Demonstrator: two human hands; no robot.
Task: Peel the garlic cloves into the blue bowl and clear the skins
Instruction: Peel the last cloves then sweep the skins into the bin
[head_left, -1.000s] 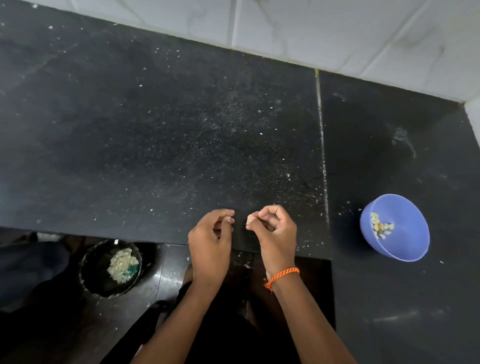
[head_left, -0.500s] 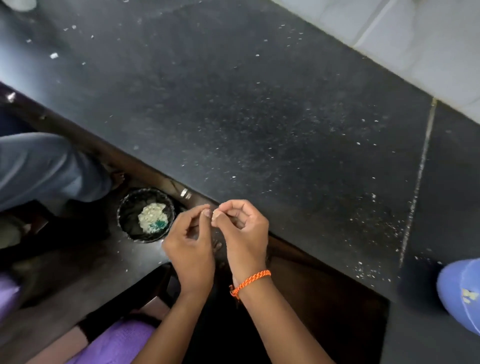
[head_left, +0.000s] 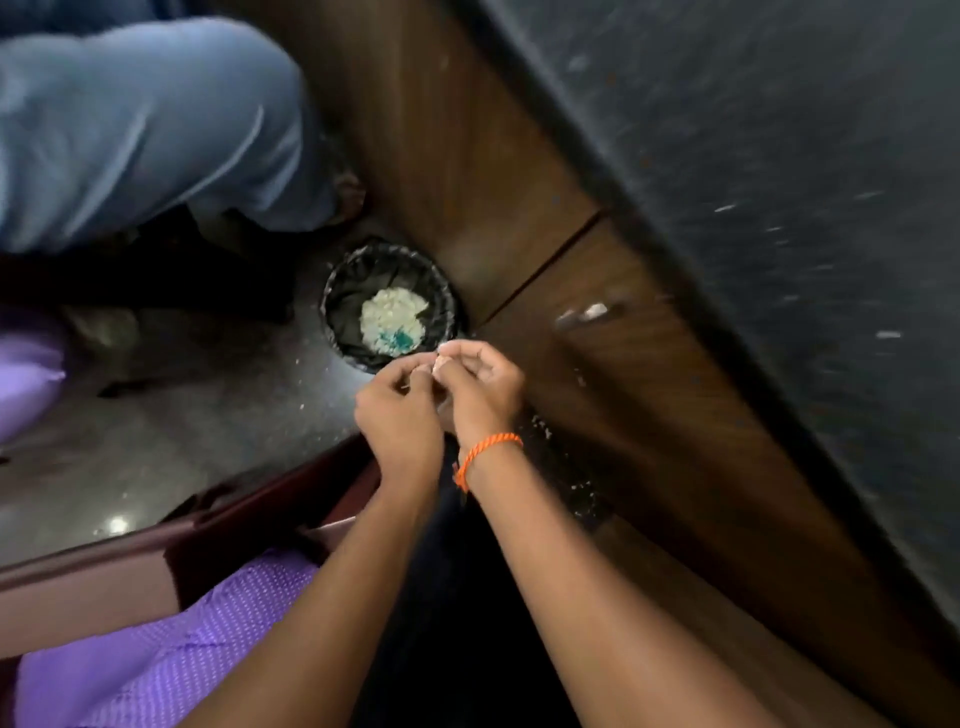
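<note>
My left hand (head_left: 400, 413) and my right hand (head_left: 480, 389) are held together below the counter edge, fingers curled. Between their fingertips they pinch a small pale garlic clove (head_left: 440, 364), mostly hidden by the fingers. An orange thread band is on my right wrist. Just beyond the hands, on the floor, stands a black-lined bin (head_left: 387, 301) holding a heap of pale garlic skins (head_left: 392, 319). The blue bowl is out of view.
The dark speckled counter (head_left: 779, 208) runs along the right, with a brown wooden cabinet front (head_left: 519, 182) below it. Another person's leg in blue jeans (head_left: 130, 130) is at the upper left. Purple cloth (head_left: 182, 649) lies at the lower left.
The view has swung left and down from the counter to the floor. Both hands, still pinching the clove, have moved off the counter edge toward the bin. The blue bowl has left the frame.
</note>
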